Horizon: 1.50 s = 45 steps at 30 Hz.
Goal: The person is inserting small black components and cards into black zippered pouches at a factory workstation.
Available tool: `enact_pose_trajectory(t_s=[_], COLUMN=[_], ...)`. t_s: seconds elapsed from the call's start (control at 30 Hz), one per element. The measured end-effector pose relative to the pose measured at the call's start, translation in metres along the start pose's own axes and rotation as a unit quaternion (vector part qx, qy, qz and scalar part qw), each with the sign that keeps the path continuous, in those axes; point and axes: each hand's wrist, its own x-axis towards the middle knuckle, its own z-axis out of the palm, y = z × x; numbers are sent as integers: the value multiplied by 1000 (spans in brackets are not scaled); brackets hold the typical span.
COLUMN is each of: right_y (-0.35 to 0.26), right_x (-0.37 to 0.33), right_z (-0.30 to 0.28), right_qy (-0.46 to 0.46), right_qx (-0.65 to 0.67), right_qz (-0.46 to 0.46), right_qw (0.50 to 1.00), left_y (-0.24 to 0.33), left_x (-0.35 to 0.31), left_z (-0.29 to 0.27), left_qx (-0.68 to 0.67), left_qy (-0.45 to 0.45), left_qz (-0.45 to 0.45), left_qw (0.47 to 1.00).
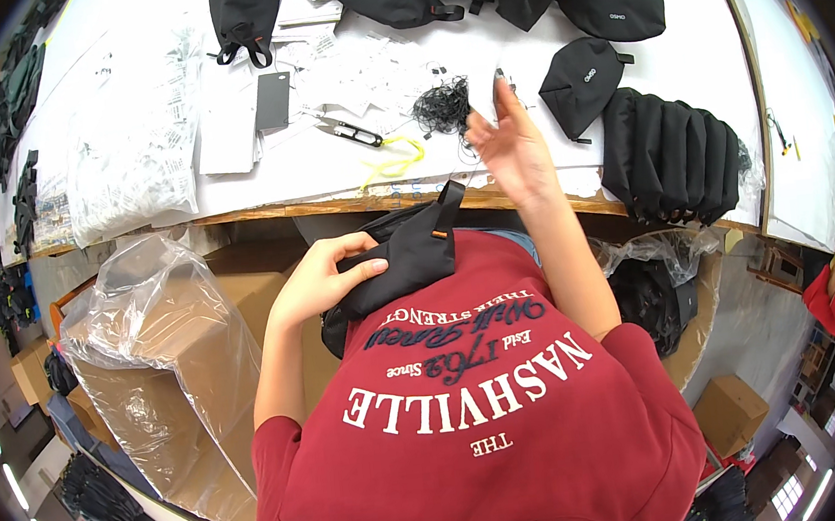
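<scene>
maroon shirt (472, 406), left fingers (362, 271) gripping black fabric pouch (408, 261)

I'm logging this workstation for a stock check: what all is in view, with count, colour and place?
Worktable: 1, white, across the top
Thread snips: 1, black and silver, table centre
Cord: 1, yellow, by the snips
Cord tangle: 1, black, right of the snips
Hang tag: 1, dark grey, left of the snips
Paper stack: 1, white, left of the tag
Plastic bag: 1, clear, table's left
Loose pouches: several, overlapping, black, table's far side and right
Pouch row: about six, black, table's right
Cardboard boxes: at least three, brown, left and right
Co-worker: 1, in red, far right
Held pouch: 1, black, lap
T-shirt: 1, dark red, lower centre
Left hand: 1, bare, on held pouch
Right hand: 1, bare, beside cord tangle
</scene>
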Motion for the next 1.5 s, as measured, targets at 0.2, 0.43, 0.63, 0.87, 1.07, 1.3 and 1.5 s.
enact_pose_trajectory(t_s=[0.2,0.43,0.63,0.87,1.07,1.3,1.5], right_y=[34,30,13,20,35,-15,-45], right_x=[-6,2,11,5,10,-6,-51], right_z=[45,45,38,41,31,57,91], right_qy=[43,42,80,33,19,-34,-173], right_qx=[-55,-118,-79,-18,-17,-355,-807], right_qz=[171,118,28,92,89,-132,-69], right_qw=[983,985,993,995,996,925,560], left_y=[8,17,22,24,28,38,52], left_x=[-9,-15,-14,-12,-12,-6,8], left_z=[-1,-6,-10,-12,-12,-13,3], left_qx=[-6,-3,17,31,32,186,242], left_qy=[16,23,28,19,13,115,206], left_qz=[33,49,81,88,89,184,292], left_qw=[999,999,996,995,995,958,902])
